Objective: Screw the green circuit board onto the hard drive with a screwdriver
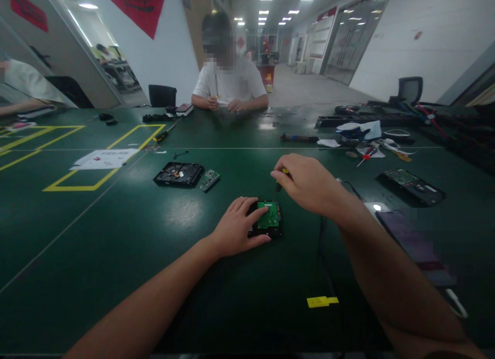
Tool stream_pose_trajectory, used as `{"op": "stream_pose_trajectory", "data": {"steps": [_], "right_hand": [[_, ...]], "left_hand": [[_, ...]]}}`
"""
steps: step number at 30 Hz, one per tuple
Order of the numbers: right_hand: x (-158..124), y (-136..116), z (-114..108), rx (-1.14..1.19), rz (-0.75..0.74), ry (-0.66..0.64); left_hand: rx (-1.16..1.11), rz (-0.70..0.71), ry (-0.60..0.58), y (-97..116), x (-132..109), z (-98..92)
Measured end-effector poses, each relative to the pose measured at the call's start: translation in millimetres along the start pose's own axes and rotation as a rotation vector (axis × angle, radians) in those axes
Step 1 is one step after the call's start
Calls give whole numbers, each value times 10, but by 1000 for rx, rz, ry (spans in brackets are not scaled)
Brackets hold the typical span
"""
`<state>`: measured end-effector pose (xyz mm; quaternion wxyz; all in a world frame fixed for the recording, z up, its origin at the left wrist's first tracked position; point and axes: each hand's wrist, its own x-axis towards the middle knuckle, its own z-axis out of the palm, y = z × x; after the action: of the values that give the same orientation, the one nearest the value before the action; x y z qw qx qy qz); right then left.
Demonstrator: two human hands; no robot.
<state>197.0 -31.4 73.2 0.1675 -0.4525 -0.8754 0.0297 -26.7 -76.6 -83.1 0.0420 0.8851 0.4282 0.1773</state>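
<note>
A hard drive (275, 227) with its green circuit board (268, 215) facing up lies on the table in front of me. My left hand (240, 226) grips it from the left, thumb along the near side and the index finger reaching over the board. My right hand (305, 186) is closed around the yellow-and-black handle of a screwdriver (285, 172), held upright. Its thin shaft points down at the far right part of the drive; whether the tip touches a screw is too small to tell.
Left of the drive lie an opened drive case (179, 173) and a loose circuit board (210, 180). Another hard drive (412, 186) and a phone (413, 240) are at right. A red screwdriver (369, 153) lies farther back. Across the green table (116, 256) sits a person (232, 83).
</note>
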Motion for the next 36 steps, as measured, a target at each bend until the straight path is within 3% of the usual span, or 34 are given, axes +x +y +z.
{"op": "stream_pose_trajectory", "data": {"steps": [11, 20, 27, 36], "right_hand": [[-19, 52, -21, 38, -58, -21], [-12, 28, -64, -108, 69, -25], [-18, 73, -31, 25, -68, -45], [13, 54, 35, -40, -3, 8]], "left_hand": [[-4, 0, -6, -23, -7, 27], [4, 7, -5, -17, -9, 10], [12, 2, -10, -13, -7, 4], [-16, 1, -3, -17, -7, 11]]}}
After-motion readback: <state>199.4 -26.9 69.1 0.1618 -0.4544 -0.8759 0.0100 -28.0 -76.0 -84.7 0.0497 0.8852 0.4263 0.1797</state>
